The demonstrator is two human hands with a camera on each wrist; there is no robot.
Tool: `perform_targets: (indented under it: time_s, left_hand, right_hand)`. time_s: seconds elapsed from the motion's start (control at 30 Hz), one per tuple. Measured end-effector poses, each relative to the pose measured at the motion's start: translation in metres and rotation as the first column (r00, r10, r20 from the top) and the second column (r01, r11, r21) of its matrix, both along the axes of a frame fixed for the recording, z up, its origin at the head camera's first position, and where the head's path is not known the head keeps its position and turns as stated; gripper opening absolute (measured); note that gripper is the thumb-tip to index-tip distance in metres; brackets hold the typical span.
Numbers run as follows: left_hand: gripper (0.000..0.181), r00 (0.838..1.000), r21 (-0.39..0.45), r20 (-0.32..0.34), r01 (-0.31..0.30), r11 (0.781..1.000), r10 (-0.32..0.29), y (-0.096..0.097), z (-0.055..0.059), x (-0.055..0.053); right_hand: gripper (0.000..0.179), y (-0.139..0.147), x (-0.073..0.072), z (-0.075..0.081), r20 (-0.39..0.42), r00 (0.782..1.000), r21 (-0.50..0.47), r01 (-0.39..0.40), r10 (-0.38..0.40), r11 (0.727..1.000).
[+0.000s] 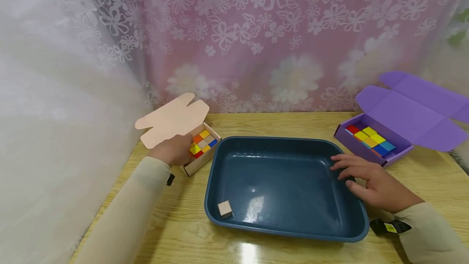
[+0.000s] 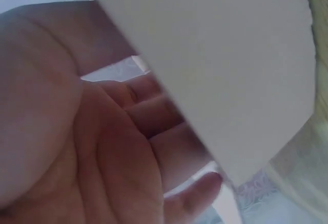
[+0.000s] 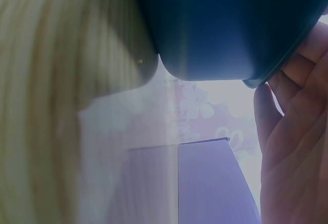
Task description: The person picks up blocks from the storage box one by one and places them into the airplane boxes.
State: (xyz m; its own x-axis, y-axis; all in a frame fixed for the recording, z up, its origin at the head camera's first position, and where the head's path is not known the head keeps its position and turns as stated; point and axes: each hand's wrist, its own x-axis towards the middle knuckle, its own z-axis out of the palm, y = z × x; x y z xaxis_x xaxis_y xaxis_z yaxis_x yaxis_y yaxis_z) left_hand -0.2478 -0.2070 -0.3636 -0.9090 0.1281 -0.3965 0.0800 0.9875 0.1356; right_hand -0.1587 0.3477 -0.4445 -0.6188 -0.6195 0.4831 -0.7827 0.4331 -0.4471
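Observation:
My left hand (image 1: pixel 172 150) reaches into a peach cardboard box (image 1: pixel 203 166) of coloured cubes, its fingertips down beside a yellow cube (image 1: pixel 194 148). In the left wrist view the box wall (image 2: pixel 225 70) covers the ends of the fingers, so I cannot tell whether they pinch a cube. My right hand (image 1: pixel 377 184) rests over the right rim of a dark blue tray (image 1: pixel 278 190), fingers loosely bent and spread above its inside. The right wrist view has the palm (image 3: pixel 300 152) against the tray's outer edge. One plain wooden cube (image 1: pixel 225 208) lies in the tray's near left corner.
A purple box (image 1: pixel 360 148) with red, yellow, orange and blue cubes stands at the right, its lid (image 1: pixel 414 109) folded back. The peach lid (image 1: pixel 176 121) also lies open. A pink floral curtain (image 1: pixel 249 44) hangs behind the wooden table (image 1: pixel 176 223).

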Motion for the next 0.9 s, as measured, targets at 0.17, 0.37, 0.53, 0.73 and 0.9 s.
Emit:
perform_targets:
  time_s: [0.17,0.37,0.53,0.73,0.9]
  left_hand:
    - [0.024,0.992,-0.051,-0.101,0.073,0.996,-0.078,0.015,0.010,0.012]
    - [0.022,0.904,-0.177,-0.286,0.278,0.944,-0.319,0.052,0.028,0.042]
    - [0.031,0.831,-0.215,-0.302,0.418,0.883,-0.467,0.085,0.040,0.073]
    - [0.031,0.724,-0.235,-0.260,0.594,0.769,-0.639,0.121,0.038,0.099]
    - [0.033,0.724,-0.199,-0.114,0.655,0.729,-0.681,0.144,0.028,0.110]
  right_hand:
    - [0.054,0.000,0.000,0.000,-0.007,1.000,-0.002,-0.003,0.003,1.000]
    - [0.055,0.001,0.000,-0.001,-0.004,1.000,-0.002,-0.009,0.009,1.000]
    - [0.055,0.002,0.000,-0.001,-0.011,1.000,0.003,-0.009,0.009,1.000]
    - [0.055,0.003,0.000,-0.002,-0.017,1.000,0.005,-0.005,0.005,1.000]
    - [0.055,0.002,-0.001,-0.002,-0.013,1.000,-0.005,-0.016,0.016,1.000]
